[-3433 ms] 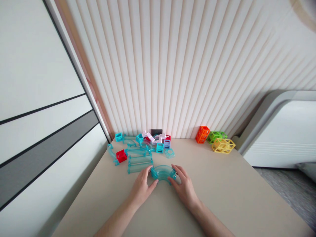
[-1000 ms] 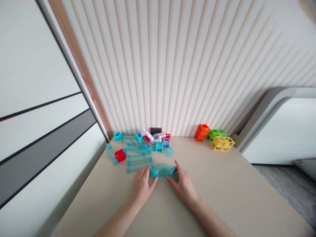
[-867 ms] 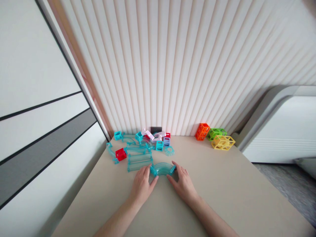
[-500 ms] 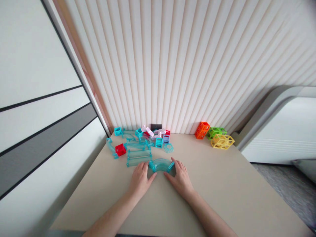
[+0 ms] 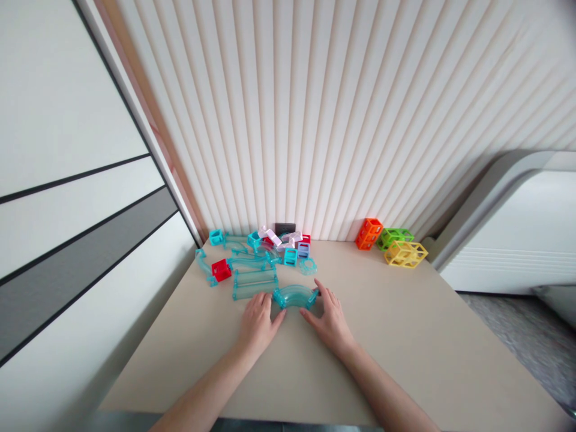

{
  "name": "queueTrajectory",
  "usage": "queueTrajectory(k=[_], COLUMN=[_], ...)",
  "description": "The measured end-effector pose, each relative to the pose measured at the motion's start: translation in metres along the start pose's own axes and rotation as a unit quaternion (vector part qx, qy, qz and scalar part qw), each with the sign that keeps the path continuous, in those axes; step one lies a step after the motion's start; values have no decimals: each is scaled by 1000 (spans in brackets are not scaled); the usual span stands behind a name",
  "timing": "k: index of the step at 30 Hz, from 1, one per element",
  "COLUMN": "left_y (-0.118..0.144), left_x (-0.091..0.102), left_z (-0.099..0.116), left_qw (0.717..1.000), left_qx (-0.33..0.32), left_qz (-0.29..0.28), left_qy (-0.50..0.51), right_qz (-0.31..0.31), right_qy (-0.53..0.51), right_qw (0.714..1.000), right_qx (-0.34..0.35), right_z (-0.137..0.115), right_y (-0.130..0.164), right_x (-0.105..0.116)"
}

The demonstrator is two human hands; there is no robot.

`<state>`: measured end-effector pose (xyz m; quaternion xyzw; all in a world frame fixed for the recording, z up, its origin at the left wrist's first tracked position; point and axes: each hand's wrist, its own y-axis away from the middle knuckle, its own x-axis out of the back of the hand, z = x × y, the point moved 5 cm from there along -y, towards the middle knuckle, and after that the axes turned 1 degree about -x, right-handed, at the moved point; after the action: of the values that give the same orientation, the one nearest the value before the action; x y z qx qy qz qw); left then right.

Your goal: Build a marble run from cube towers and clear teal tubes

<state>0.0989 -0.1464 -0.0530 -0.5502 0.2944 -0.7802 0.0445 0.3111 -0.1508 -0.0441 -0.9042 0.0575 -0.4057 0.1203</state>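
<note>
Teal clear plastic: curved track (image 5: 294, 296) at tabletop (image 5: 405, 336), btwn the hands, long axis L–R, arc bowing away from person. L hand (image 5: 260, 319) at its L end, R hand (image 5: 332, 319) at its R, abt equally near; thumb & fingers part-spread round each end, light hold, firmness can't tell. Beyond: straight tracks (image 5: 255, 291), red cube (image 5: 221, 270); far R, yellow frame (image 5: 405, 258), ribbed wall (image 5: 306, 120) behind.

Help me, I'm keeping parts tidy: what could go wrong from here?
The left hand is close to the straight track pieces and might nudge them. The curved track, between that hand and the right hand, looks smooth and could slip. The bent piece by the left edge of the table might fall if bumped.
</note>
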Motion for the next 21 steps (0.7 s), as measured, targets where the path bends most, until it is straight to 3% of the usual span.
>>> queueTrajectory(k=[6, 12, 21], left_y=[-3, -5, -8], left_x=[4, 6, 6], left_z=[1, 3, 4], left_qw=[1000, 999, 999], left_qx=[12, 9, 22], left_qz=[4, 14, -14], left_qy=[16, 30, 38], right_qz=[28, 29, 5], right_qy=[-67, -85, -89], right_qw=[996, 995, 996], right_qx=[56, 36, 0], right_z=[-5, 0, 4], right_y=[-2, -2, -1], right_x=[4, 0, -3])
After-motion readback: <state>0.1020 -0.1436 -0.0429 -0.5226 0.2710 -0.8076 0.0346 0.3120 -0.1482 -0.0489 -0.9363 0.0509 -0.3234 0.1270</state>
